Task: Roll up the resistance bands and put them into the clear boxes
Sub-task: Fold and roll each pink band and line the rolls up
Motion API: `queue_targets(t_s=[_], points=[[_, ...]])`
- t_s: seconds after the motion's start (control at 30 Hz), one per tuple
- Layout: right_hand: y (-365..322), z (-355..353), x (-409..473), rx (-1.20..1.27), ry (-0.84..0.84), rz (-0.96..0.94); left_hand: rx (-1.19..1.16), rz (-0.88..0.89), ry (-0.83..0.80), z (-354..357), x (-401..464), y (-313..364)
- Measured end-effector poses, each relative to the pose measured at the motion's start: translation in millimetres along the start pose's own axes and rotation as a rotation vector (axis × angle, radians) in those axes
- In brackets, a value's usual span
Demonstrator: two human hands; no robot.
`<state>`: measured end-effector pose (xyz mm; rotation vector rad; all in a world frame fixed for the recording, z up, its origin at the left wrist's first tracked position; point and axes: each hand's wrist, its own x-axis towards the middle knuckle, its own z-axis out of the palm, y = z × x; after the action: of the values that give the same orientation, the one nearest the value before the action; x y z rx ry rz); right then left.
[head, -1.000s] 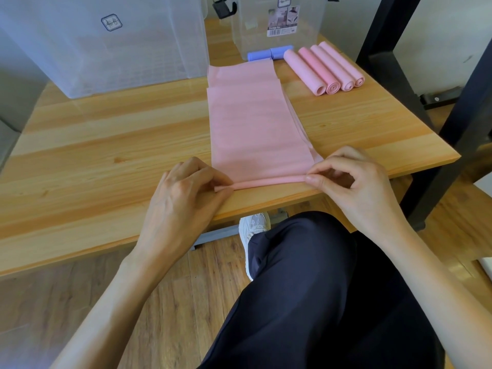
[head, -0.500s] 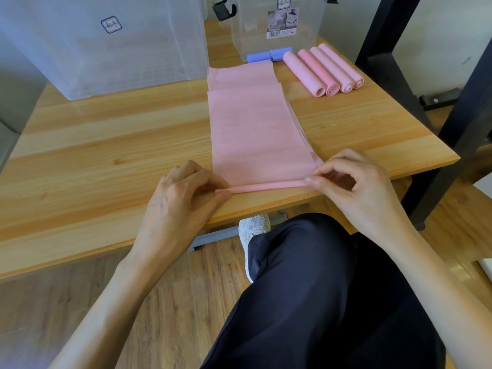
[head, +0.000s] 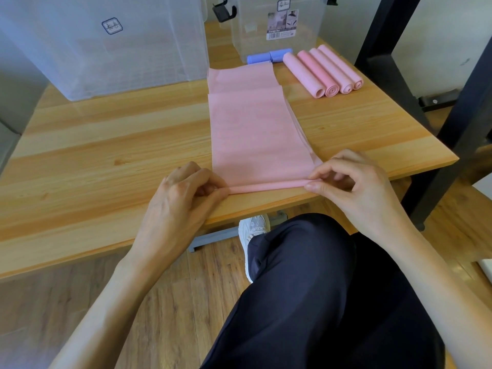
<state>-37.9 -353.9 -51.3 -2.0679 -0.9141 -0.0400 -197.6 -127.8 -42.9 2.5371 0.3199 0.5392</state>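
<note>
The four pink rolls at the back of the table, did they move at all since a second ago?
No. The four pink rolls lie in the same row beside the small clear box, right by the blue rolls.

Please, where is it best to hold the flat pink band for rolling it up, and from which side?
Probably at the two ends of the thin rolled edge of the pink band, from the near table edge. The left hand and right hand pinch there already.

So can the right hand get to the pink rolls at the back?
Probably yes. The four pink rolls lie in the open with nothing before them, but the right hand is pinching the flat pink band and must let go first.
</note>
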Motion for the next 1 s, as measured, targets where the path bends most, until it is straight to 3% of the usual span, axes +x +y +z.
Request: queue_targets(t_s=[0.17, 0.27, 0.37, 0.43, 0.8, 1.0], points=[[1.5, 0.7, 2.8, 0.009, -0.007, -0.004, -0.065, -0.099, 0.047, -2.9, -5.7, 10.8], [3.0, -0.3, 2.8, 0.021, -0.011, 0.0, -0.278, -0.206, 0.056, -6.9, -14.9, 23.8], [2.6, -1.8, 4.3, 0.061, -0.032, 0.017, -0.621, -0.333, -0.087, -11.6, -17.2, 35.6], [2.6, -3.1, 5.0, 0.081, -0.051, 0.033, -0.725, -0.392, -0.181, -12.5, -13.3, 37.1], [2.4, -12.2, 4.9, 0.222, -0.114, 0.062, -0.935, -0.458, -0.296, -5.9, 7.5, 40.9], [0.6, -16.3, 10.1, 0.269, -0.165, 0.063, -1.006, -0.467, -0.265, -1.8, 12.7, 40.1]])
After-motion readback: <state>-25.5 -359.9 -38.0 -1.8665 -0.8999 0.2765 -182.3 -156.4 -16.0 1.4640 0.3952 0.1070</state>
